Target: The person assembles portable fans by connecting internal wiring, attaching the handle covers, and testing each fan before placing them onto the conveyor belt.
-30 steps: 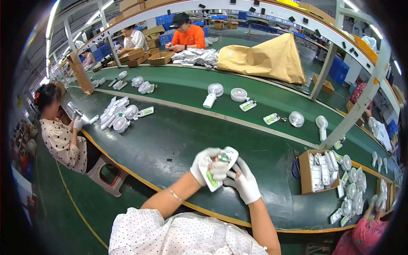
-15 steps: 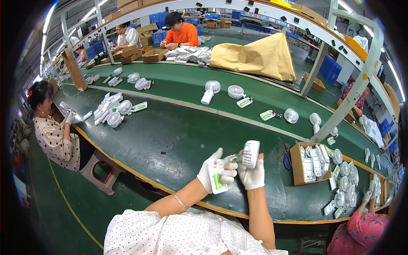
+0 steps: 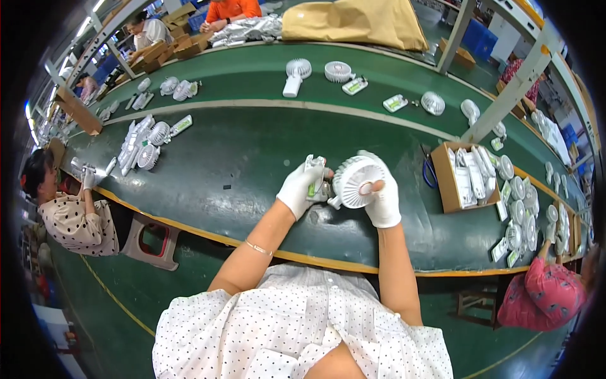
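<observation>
My right hand [image 3: 384, 203], in a white glove with bare fingertips, grips a round white fan head [image 3: 355, 181] with its ribbed grille turned toward me. In my left hand [image 3: 295, 191], gloved alike, is a white fan handle half [image 3: 314, 172] with a green part showing inside it. The two pieces are close together above the dark green bench top, and my left fingers reach near the fan head's lower edge. Whether wires join the pieces is hard to make out.
A cardboard box [image 3: 445, 180] of white handle shells stands at the right, beside blue-handled scissors [image 3: 430, 172]. Fan parts [image 3: 519, 211] pile up past it. More fans [image 3: 298, 68] lie on the green conveyor [image 3: 240, 72] beyond. A metal post [image 3: 511, 95] rises at right; co-workers sit on both sides.
The fan head has turned so its grille faces me. My left hand has closed more around the handle half, which is now tilted differently. The whole view has tipped downward.
</observation>
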Demonstrator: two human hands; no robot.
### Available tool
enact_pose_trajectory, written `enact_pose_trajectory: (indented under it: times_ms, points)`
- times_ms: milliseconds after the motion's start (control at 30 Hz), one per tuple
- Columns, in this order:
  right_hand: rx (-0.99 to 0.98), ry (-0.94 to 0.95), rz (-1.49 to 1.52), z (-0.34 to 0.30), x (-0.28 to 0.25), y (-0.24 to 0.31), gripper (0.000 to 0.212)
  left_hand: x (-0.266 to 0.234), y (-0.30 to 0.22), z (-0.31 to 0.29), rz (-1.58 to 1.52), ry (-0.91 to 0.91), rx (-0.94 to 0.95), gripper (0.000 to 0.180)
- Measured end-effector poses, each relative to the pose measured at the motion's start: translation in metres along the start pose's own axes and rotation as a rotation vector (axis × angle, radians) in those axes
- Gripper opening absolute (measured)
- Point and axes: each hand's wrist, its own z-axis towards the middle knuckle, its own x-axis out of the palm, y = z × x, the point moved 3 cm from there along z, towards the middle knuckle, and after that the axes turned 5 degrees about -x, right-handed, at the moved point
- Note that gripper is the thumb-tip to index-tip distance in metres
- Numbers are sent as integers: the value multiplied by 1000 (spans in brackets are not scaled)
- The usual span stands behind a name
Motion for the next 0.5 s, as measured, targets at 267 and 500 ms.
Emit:
enact_pose_trajectory:
  times_ms: [267, 500]
  points:
    - [-113, -217, -435, 1, -27, 7, 45, 33, -5, -29, 593, 245, -219, 31]
    - [-54, -284, -522, 2, -24, 5, 45, 32, -3, -37, 625, 321, -243, 33]
